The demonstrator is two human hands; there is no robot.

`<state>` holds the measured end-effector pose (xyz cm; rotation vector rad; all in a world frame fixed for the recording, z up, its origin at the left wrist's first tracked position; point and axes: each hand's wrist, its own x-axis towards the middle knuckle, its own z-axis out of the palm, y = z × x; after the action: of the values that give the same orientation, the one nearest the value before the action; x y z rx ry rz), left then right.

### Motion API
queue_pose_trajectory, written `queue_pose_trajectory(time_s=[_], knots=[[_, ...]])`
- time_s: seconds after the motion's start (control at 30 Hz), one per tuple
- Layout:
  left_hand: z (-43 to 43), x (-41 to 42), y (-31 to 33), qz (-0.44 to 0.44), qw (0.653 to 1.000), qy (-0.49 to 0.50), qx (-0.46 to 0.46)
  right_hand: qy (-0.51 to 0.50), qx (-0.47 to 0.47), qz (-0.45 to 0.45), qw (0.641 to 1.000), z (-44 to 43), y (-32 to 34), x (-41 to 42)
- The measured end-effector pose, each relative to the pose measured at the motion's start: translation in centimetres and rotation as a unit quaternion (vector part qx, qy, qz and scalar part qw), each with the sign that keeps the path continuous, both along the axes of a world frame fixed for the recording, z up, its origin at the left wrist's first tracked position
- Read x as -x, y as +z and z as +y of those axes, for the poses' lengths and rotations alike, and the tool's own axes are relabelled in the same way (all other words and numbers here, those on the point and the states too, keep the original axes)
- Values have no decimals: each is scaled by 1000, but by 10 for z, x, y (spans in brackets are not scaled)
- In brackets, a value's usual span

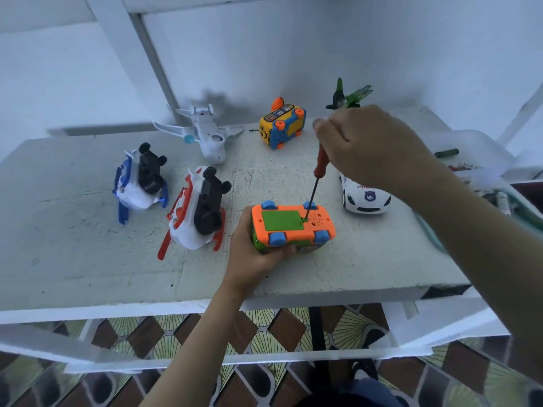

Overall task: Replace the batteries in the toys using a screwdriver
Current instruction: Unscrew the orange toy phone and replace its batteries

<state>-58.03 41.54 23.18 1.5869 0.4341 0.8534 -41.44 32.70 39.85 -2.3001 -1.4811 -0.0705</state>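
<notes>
Lighting: dim, cool, bluish, evenly spread. A soft dark shadow is cast on the wall (229, 101). The edges of the table (73, 245) are bowed by wide-angle distortion. Detail is softened throughout; the right margin is smeared.

This looks like a room in a home. A scuffed, white-painted table (73, 259) stands against a plain white wall (323, 39) in the upper half of the frame, children's toys (205, 136) are spread across it, and brown-and-yellow patterned floor tiles (264, 339) show below it along the bottom.
</notes>
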Motion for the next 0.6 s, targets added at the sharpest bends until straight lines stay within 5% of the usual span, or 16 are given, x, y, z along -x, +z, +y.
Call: queue_pose_trajectory(time_s=[0.1, 0.27, 0.6], knots=[[1, 0, -1, -2, 1000, -4, 3, 72, -6, 150, 986, 3, -2, -10], [0, 0, 1, -4, 1000, -7, 1, 169, -150, 380, 897, -1, -18, -17], [1, 0, 2, 6, 1000, -11, -6, 118, -255, 109, 954, 17, -41, 1]])
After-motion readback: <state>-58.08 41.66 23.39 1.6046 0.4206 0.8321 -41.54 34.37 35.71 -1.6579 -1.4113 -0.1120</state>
